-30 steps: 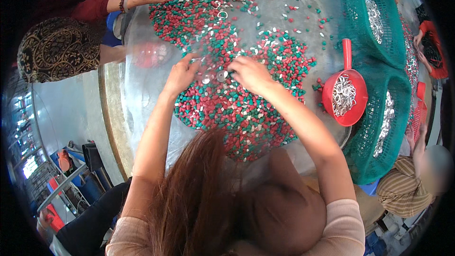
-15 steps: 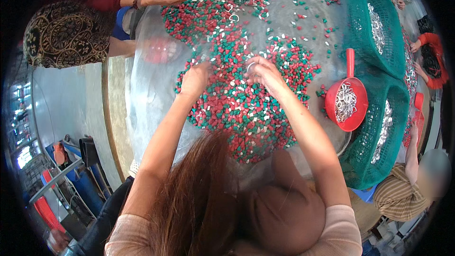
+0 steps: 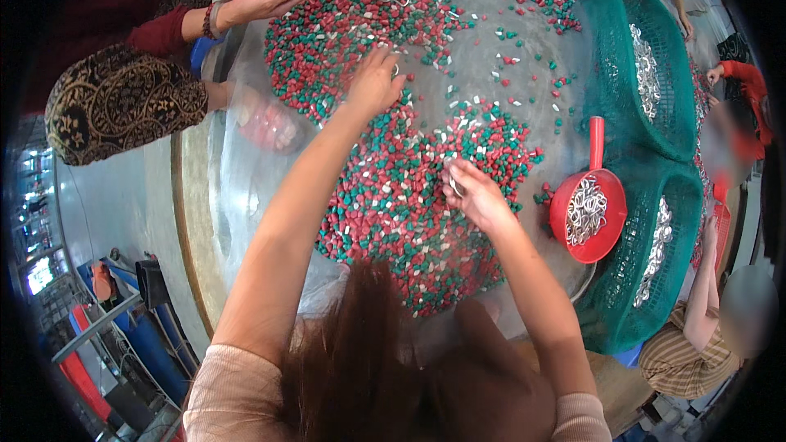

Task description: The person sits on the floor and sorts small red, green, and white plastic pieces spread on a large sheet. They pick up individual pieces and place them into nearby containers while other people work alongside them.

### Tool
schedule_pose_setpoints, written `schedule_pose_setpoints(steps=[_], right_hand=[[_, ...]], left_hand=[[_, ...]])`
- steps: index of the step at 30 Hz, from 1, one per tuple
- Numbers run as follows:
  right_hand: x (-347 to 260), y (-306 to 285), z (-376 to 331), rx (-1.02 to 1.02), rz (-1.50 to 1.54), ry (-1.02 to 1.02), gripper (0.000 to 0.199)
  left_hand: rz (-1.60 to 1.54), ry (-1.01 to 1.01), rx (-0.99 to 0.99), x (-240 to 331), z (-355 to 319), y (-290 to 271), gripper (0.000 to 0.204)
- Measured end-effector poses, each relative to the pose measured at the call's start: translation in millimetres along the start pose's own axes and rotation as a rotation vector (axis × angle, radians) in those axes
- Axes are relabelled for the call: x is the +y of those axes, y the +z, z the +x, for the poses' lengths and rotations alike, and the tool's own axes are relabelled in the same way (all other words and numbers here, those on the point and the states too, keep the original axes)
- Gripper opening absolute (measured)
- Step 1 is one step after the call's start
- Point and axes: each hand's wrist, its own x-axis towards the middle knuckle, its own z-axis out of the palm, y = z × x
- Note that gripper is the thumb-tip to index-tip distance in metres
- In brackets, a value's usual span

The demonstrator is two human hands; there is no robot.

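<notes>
A broad pile of small red, green and white chips (image 3: 393, 188) covers the tabletop before me. My left hand (image 3: 373, 88) reaches over its far part, fingers extended and thumb apart, with a pale metal ring (image 3: 396, 70) between fingertips and thumb. Nearer and to the right, my right hand (image 3: 483, 196) is curled around silvery metal rings (image 3: 455, 187); how many is hidden by the fingers. To the right of that hand stands a red long-handled scoop (image 3: 612, 236) with a heap of metal rings (image 3: 586, 211) inside.
Two green mesh baskets (image 3: 602, 311) along the right side hold more metal rings. At the upper left, another person's hand (image 3: 266, 0) holds several rings over the pile; a gloved hand (image 3: 270, 124) rests below it. Co-workers sit beyond the baskets.
My left hand has moved forward over the far chips, its fingers extending. My right hand has come nearer to me, still holding metal. The other person's hand has shifted slightly left.
</notes>
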Motion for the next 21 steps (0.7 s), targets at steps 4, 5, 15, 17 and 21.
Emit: schedule_pose_setpoints(steps=[4, 5, 15, 17, 21], right_hand=[[-2.4, -25.1, -23.4, 0.091, 0.053, -0.014, 0.018], [0.6, -32.8, -27.7, 0.099, 0.082, -0.008, 0.018], [-10.6, -31.7, -13.4, 0.088, 0.112, -0.083, 0.017], [-16.7, -29.0, -13.2, 0.053, 0.076, -0.097, 0.017], [-41.7, -37.1, -36.6, -0.019, 0.084, -0.185, 0.017]], left_hand=[[0.326, -0.115, -0.141, -0.6, 37.7, 11.8, 0.063], [0.316, -0.133, -0.163, -8.8, 34.1, 21.4, 0.066], [-0.534, 0.228, -0.140, 19.2, -62.0, 26.7, 0.022], [-0.665, 0.168, -0.437, 30.9, -90.2, 5.1, 0.024], [-0.588, 0.424, -0.787, 42.0, -122.3, -37.9, 0.011]])
